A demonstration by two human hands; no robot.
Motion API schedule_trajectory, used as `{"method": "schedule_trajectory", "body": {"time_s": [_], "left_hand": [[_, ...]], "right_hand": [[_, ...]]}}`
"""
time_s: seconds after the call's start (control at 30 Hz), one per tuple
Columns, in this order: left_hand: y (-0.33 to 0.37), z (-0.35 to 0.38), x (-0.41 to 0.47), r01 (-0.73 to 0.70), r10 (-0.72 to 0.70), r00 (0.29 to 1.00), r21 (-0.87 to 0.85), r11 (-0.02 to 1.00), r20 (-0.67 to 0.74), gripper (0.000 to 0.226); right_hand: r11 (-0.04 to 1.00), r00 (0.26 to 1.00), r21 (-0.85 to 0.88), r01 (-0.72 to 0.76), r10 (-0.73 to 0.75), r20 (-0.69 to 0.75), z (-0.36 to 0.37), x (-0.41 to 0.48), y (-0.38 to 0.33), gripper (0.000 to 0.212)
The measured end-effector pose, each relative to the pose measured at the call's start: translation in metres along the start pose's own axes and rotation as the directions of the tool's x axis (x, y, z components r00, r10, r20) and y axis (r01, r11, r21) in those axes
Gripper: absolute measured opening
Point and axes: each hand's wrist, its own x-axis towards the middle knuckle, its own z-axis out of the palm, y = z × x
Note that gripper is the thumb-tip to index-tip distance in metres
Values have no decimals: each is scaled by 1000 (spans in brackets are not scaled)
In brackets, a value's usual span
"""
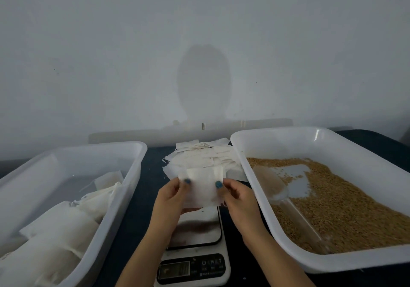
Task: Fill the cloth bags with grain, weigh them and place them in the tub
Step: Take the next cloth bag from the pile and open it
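An empty white cloth bag (200, 187) is held flat above the scale (195, 242). My left hand (172, 194) pinches its left edge and my right hand (235, 194) pinches its right edge, thumbs on top. Behind it lies a pile of empty cloth bags (204, 156). The white tub on the right (355, 262) holds brown grain (346, 209) and a clear scoop (286, 195) lying in it. The white tub on the left (124, 189) holds several filled cloth bags (60, 229).
The dark table (150, 164) runs between the two tubs. A pale wall rises right behind the table. The scale's display and buttons (193, 268) face me at the near edge.
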Motion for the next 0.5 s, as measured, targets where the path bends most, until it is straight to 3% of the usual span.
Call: {"method": "schedule_trajectory", "body": {"time_s": [0.2, 0.33, 0.5], "left_hand": [[-5, -12, 5, -106, 137, 984, 252, 962, -111, 22], [-6, -16, 5, -144, 184, 976, 289, 946, -115, 22], [-7, -18, 6, -112, 148, 982, 270, 956, -117, 19]], "right_hand": [[999, 999, -21, -46, 46, 7, -1, 0, 3, 20], [995, 995, 3, -99, 99, -11, -1, 1, 4, 13], [994, 996, 70, -84, 84, 7, 2, -1, 5, 34]]}}
